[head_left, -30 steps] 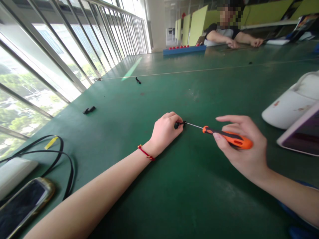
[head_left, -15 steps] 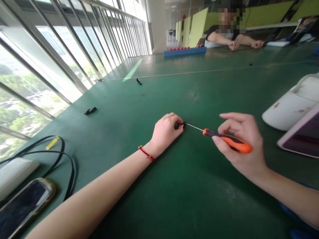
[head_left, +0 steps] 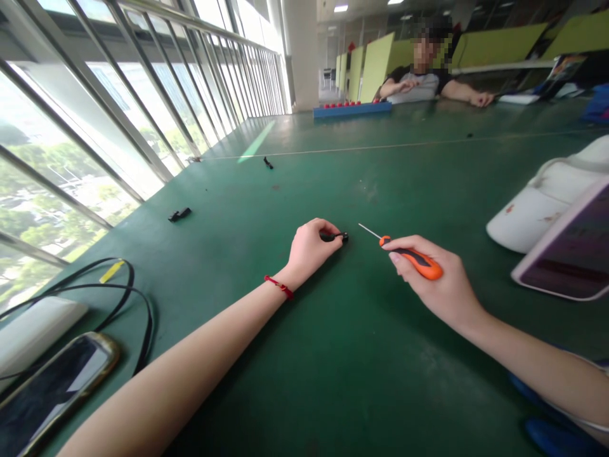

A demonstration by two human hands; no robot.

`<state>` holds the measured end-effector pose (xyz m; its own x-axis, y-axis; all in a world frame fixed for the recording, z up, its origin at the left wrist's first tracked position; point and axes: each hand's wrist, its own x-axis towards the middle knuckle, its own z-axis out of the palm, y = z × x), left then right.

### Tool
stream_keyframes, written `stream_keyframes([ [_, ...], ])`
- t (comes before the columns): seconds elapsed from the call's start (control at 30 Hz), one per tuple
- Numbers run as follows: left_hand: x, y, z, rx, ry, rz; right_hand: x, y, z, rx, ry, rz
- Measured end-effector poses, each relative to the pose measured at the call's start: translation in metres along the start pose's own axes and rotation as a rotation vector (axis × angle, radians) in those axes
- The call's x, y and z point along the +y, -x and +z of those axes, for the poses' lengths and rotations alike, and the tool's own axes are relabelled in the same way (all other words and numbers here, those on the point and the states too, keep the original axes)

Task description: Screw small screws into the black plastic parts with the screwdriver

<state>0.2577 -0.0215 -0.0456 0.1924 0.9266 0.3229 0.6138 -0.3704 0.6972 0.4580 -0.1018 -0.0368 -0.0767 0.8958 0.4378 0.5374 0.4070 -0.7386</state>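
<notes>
My left hand (head_left: 311, 247) is closed around a small black part (head_left: 344, 237), low over the green table. One end of the part sticks out past my fingertips, and the rest is hidden, so its exact kind does not show. My right hand (head_left: 438, 270) grips an orange and black screwdriver (head_left: 419, 260) by its handle. The thin metal shaft points left toward the black part, and its tip is a short way from it, not touching.
Two small black pieces (head_left: 179, 214) (head_left: 268, 163) lie at the left and farther back. A phone (head_left: 61, 387), a white block (head_left: 40, 327) and a black cable (head_left: 143, 304) are at near left. A white bottle (head_left: 528, 209) and a pink-framed device (head_left: 564, 254) stand right. Behind a blue strip (head_left: 352, 110) sits a person (head_left: 421, 86).
The screwdriver tip has come away from the black part. My right hand has moved left and its fingers have closed further on the handle. The seated person has raised one hand.
</notes>
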Motion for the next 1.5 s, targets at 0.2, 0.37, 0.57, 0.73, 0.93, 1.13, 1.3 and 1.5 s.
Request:
stream_keyframes([
  [0.2, 0.020, 0.016, -0.001, 0.016, -0.158, 0.224, 0.005, -0.003, 0.001, -0.051, 0.107, -0.046],
  [0.37, 0.036, 0.040, 0.001, -0.110, -0.117, 0.268, 0.008, -0.004, 0.003, -0.168, 0.190, -0.055],
  [0.57, 0.032, 0.055, -0.005, -0.167, -0.020, 0.205, 0.006, -0.003, 0.005, -0.278, 0.259, -0.158],
  [0.73, 0.033, 0.057, -0.006, -0.135, -0.020, 0.198, 0.005, -0.003, 0.005, -0.274, 0.282, -0.234],
  [0.93, 0.033, 0.056, -0.005, -0.130, -0.007, 0.224, 0.004, -0.003, 0.005, -0.247, 0.326, -0.299],
  [1.13, 0.033, 0.057, -0.005, -0.101, -0.059, 0.243, 0.005, -0.002, 0.005, -0.232, 0.321, -0.288],
  [1.3, 0.035, 0.058, -0.005, -0.101, -0.152, 0.302, 0.003, -0.003, 0.004, -0.234, 0.299, -0.262],
  [1.5, 0.031, 0.054, -0.008, -0.051, -0.204, 0.263, 0.001, -0.003, 0.006, -0.177, 0.251, -0.160],
])
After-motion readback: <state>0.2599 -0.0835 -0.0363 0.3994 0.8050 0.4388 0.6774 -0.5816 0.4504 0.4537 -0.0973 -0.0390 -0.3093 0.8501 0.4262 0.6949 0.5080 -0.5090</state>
